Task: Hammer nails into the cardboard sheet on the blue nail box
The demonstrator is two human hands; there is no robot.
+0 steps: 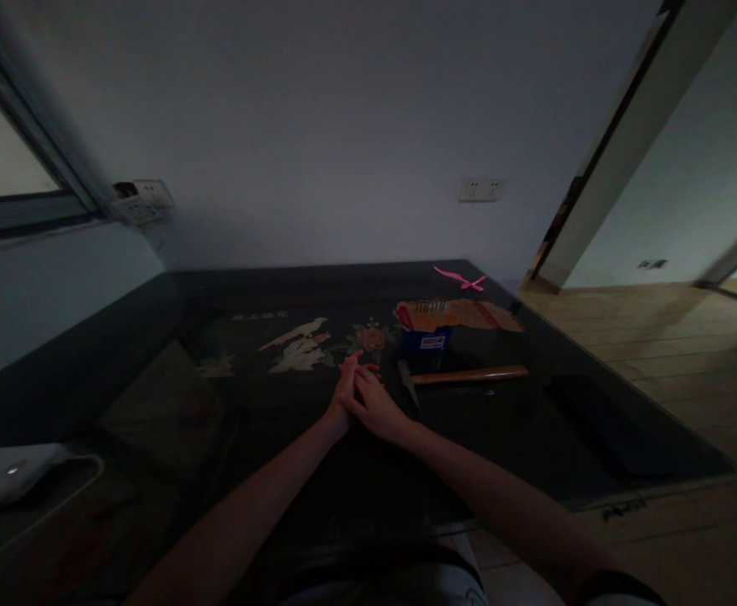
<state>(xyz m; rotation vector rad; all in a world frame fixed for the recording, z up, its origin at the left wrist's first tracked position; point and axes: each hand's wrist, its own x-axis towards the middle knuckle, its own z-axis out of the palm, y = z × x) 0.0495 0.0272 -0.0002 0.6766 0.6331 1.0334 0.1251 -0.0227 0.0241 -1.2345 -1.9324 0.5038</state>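
On the dark tabletop (293, 471), my left hand (341, 399) and my right hand (378, 409) are clasped together, their fingers interlaced. No object shows between them. Just to the right of my hands lies a hammer (469, 375), its metal head towards me and its wooden handle pointing right. Behind the hammer stands a small blue box (430, 339) with torn cardboard (485, 314) spread over and beside it. Several thin dark nail-like pieces (430, 306) lie in a row on the cardboard.
A pink ribbon-like strip (466, 282) rests near the far right corner. A flat black object (608, 421) lies at the right edge. At the left is a white device (12, 474) with a cable (84, 484). The wall (318, 168) borders the table's back.
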